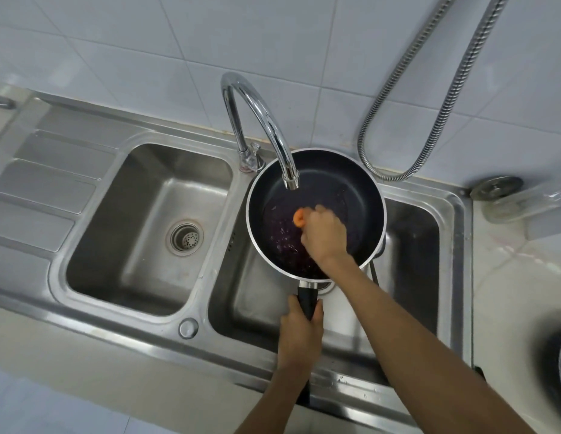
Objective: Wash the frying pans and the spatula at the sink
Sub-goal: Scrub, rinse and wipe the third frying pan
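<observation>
The frying pan (pixel 360 183), dark inside with a pale rim, is sitting level over the right basin (pixel 263 302) of the steel double sink, under the curved faucet (pixel 257 114), whose spout is ending above the pan's 11 o'clock side. Water is pooling on the pan floor. The pan's black handle (pixel 307 300) is pointing to 6 o'clock, and the left hand (pixel 299 332) is wrapping it in a closed grip. The right hand (pixel 324 234) is pressing down inside the pan near its centre, its grip closed on an orange scrubber (pixel 298 217) that is peeking out at the hand's 10 o'clock. The left basin (pixel 116 245) is lying at 9 o'clock of the pan, with its drain strainer (pixel 185 236) showing. A metal hose (pixel 429 98) is hanging along the tiled wall at 1 o'clock. On the pale surface (pixel 517 292) at 3 o'clock, a clear container (pixel 536 202) is lying blurred.
</observation>
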